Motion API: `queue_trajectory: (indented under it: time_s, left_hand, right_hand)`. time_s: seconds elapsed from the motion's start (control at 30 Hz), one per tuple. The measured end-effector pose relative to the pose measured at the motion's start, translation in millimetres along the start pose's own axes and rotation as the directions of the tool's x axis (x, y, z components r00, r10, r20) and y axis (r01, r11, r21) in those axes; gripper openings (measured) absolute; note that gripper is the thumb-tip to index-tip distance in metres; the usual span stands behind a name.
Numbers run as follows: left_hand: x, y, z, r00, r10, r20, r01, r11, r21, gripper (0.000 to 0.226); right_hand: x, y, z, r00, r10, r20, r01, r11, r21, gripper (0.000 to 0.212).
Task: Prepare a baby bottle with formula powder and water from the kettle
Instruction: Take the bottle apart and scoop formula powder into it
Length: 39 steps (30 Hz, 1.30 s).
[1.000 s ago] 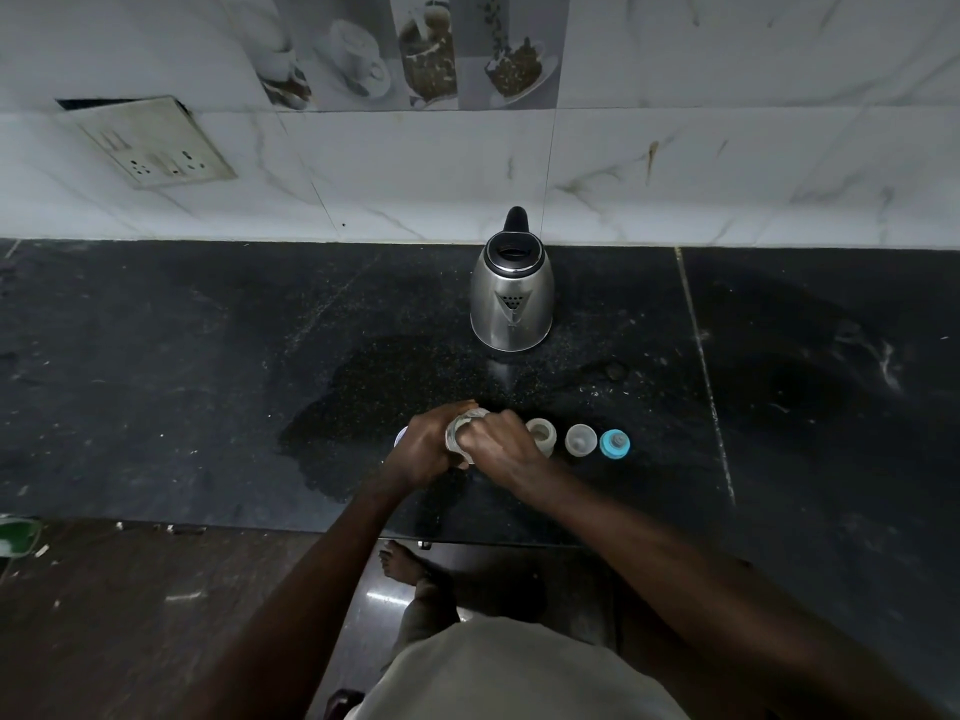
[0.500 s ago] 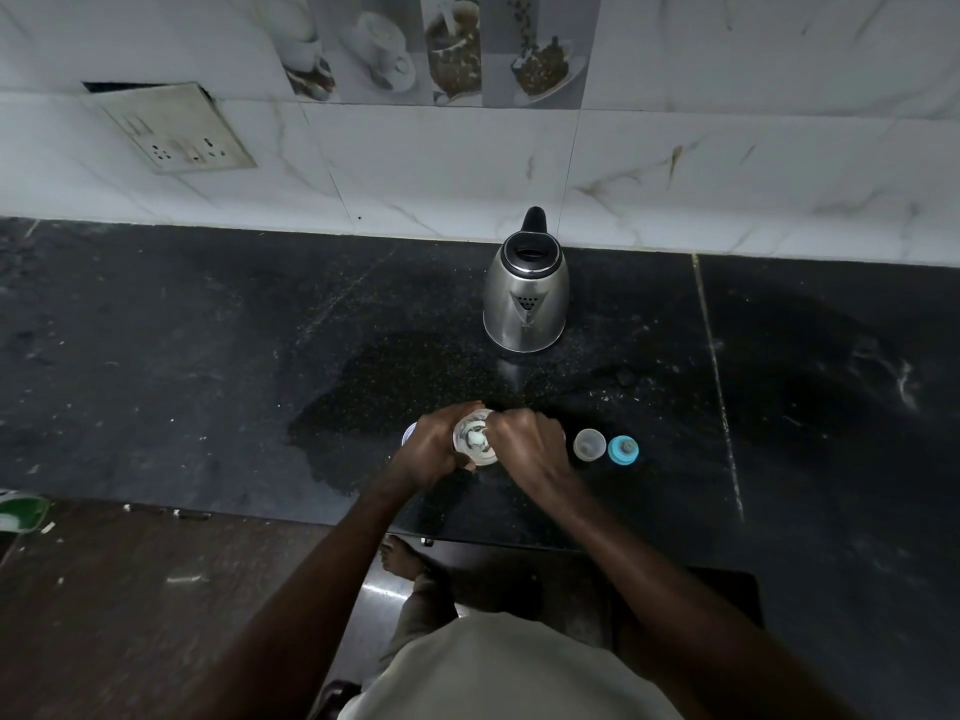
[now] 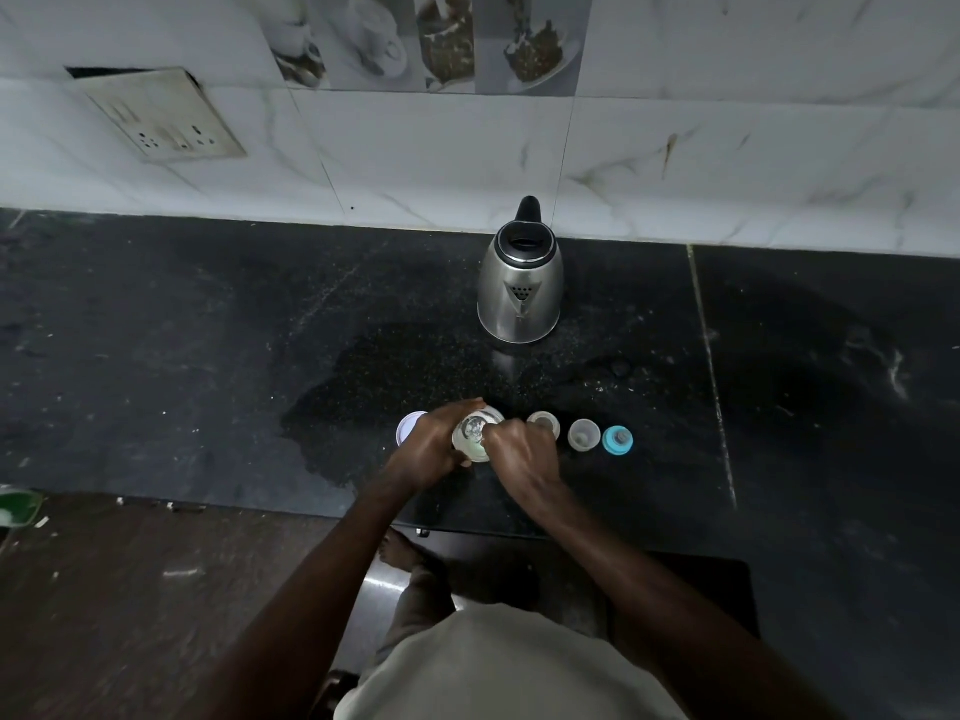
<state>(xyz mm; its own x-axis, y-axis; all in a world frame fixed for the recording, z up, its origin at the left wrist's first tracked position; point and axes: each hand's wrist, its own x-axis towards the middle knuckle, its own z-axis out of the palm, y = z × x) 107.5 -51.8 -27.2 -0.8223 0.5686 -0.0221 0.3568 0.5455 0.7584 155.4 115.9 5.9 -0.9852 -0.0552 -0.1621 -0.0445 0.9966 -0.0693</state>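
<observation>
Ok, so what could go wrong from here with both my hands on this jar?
One: the small open bottle stands right beside the right hand; a nudge could tip it. Two: the left hand grips the open jar over a wet-looking patch on the counter, so any spilled powder would likely clump there. Three: the clear cap and blue ring sit loose nearby and might get swept off.

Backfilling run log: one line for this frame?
left hand: holds open formula jar | right hand: curled at jar mouth | kettle: upright, untouched
</observation>
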Motion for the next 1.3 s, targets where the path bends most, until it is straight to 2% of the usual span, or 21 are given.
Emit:
queue_trajectory:
  time_s: [0.07, 0.13, 0.23, 0.3, 0.4, 0.5, 0.57, 0.63, 0.67, 0.73, 0.8, 0.83, 0.9, 0.97, 1.13, 1.3]
  left_hand:
    - [-0.7, 2.8, 0.0, 1.0, 0.007, 0.008, -0.007, 1.0, 0.015, 0.077]
    - [0.9, 3.3, 0.9, 1.0, 0.015, 0.014, -0.015, 1.0, 0.011, 0.075]
    - [4.6, -0.3, 3.1, 0.999, 0.019, 0.033, -0.019, 1.0, 0.015, 0.071]
    - [5.7, -2.5, 4.0, 0.999, 0.018, 0.043, -0.019, 0.999, 0.028, 0.074]
    - [3.9, -2.2, 3.9, 1.0, 0.013, 0.01, -0.013, 0.999, 0.044, 0.083]
    - [3.8, -3.8, 4.2, 1.0, 0.007, 0.013, -0.007, 0.999, 0.045, 0.084]
    - [4.8, -4.2, 3.5, 1.0, 0.001, 0.029, -0.002, 0.999, 0.045, 0.082]
    - [4.8, -4.2, 3.7, 0.999, 0.005, 0.032, -0.006, 0.999, 0.043, 0.083]
    - [4.6, -3.6, 3.6, 0.999, 0.006, 0.033, -0.007, 0.999, 0.042, 0.084]
    - [4.5, -2.5, 3.4, 1.0, 0.013, 0.014, -0.013, 0.999, 0.03, 0.081]
    - [4.8, 0.2, 3.0, 1.0, 0.027, -0.002, -0.027, 0.999, 0.021, 0.075]
    - [4.8, 1.7, 2.9, 0.999, 0.038, -0.005, -0.037, 0.999, 0.024, 0.073]
    - [5.1, 3.1, 2.9, 0.998, 0.055, -0.008, -0.054, 0.998, 0.025, 0.069]
    - [6.4, 0.6, 3.4, 0.998, 0.065, -0.008, -0.064, 0.998, 0.028, 0.069]
    - [9.4, -5.3, 3.9, 0.998, 0.067, 0.015, -0.068, 0.998, 0.021, 0.068]
    - [6.4, -2.4, 4.4, 0.995, 0.103, -0.016, -0.103, 0.995, 0.017, 0.064]
  right_hand:
    - [-1.6, -2.3, 3.6, 1.0, 0.029, 0.003, -0.029, 1.0, 0.001, 0.021]
    - [-0.9, -2.1, 6.8, 0.999, 0.031, 0.032, -0.032, 0.999, 0.032, 0.004]
    - [-4.1, -0.5, 3.4, 0.989, 0.145, 0.038, -0.15, 0.958, 0.243, 0.02]
    - [-7.1, 2.0, -1.0, 0.959, 0.279, 0.041, -0.267, 0.85, 0.454, 0.018]
    - [-12.0, 8.9, -4.0, 0.898, 0.429, 0.096, -0.379, 0.646, 0.662, 0.015]
    - [-14.7, 16.7, -11.3, 0.86, 0.442, 0.253, -0.431, 0.368, 0.824, 0.017]
    - [-18.3, 18.6, -15.8, 0.869, 0.427, 0.25, -0.404, 0.321, 0.857, 0.016]
    - [-20.1, 18.5, -14.9, 0.888, 0.408, 0.211, -0.365, 0.346, 0.864, 0.013]
    - [-20.6, 18.5, -12.8, 0.905, 0.395, 0.156, -0.325, 0.408, 0.853, 0.012]
    - [-20.2, 19.5, -7.3, 0.947, 0.318, -0.037, -0.177, 0.615, 0.768, 0.011]
    - [-19.3, 20.1, -1.3, 0.968, 0.152, -0.198, -0.009, 0.813, 0.582, 0.014]
    - [-19.4, 20.5, -1.9, 0.972, 0.05, -0.231, 0.067, 0.88, 0.471, 0.014]
    - [-20.8, 18.9, -5.1, 0.97, -0.125, -0.21, 0.178, 0.949, 0.259, 0.012]
    - [-20.8, 14.6, -8.5, 0.977, -0.181, -0.112, 0.196, 0.97, 0.143, 0.015]
    - [-13.1, 3.5, -18.5, 0.987, -0.14, 0.072, 0.141, 0.99, -0.007, 0.026]
    - [1.0, -2.5, -28.6, 0.978, -0.058, 0.202, 0.056, 0.998, 0.016, 0.025]
